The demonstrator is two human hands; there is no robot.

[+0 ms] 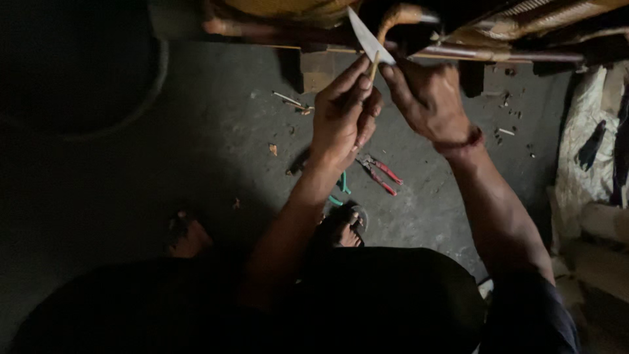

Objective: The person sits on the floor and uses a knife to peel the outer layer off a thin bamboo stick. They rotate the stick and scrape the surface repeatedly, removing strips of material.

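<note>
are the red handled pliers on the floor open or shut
Open. The red-handled pliers lie on the concrete floor below the left hand, their two handles splayed apart into a V. The jaw end is too dark to judge.

Dim, dark concrete floor (196,131) with scattered debris; wooden furniture frame (511,39) at the top edge.

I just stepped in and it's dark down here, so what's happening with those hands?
A person crouches over a dark concrete floor, both hands raised to the underside of a wooden frame. The left hand pinches a thin pale stick beside a white pointed strip, and the right hand meets it there with its fingertips. Red-handled pliers and a green-handled tool lie on the floor beneath, among scattered scraps.
</note>
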